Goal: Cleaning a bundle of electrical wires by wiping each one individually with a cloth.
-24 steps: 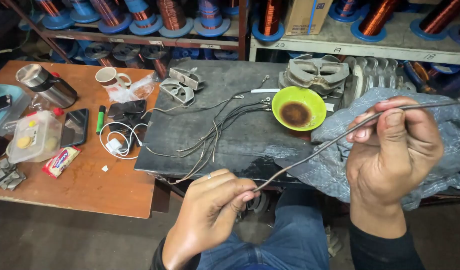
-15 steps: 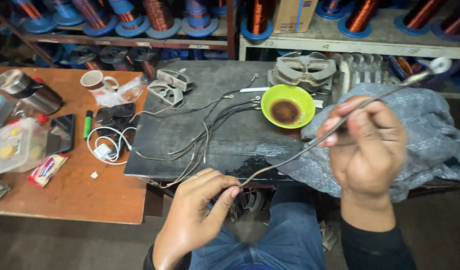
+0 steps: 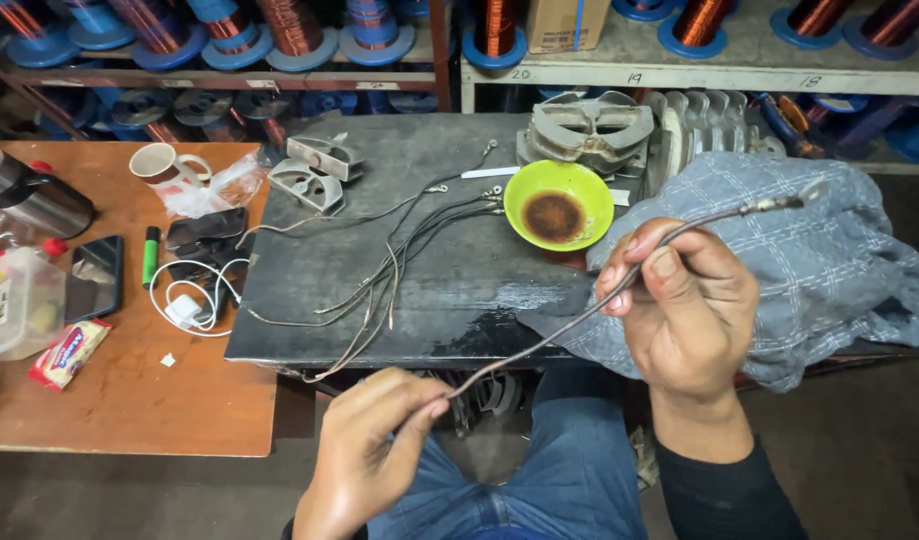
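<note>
In the head view, your left hand pinches the near end of a long grey sleeved wire between thumb and fingertips. Your right hand is closed around the same wire further up, so it runs tight between both hands, above your lap and in front of the dark worktop. Past your right hand, the wire ends in a small metal lug, which hangs over the grey cloth.

Beyond your left hand, a bundle of similar wires lies loose on the worktop, with lugs at their far ends. Just beyond your right hand stands a green bowl with a brown residue inside.

In my judgement, one wire is being handled and the others on the worktop are waiting.
</note>
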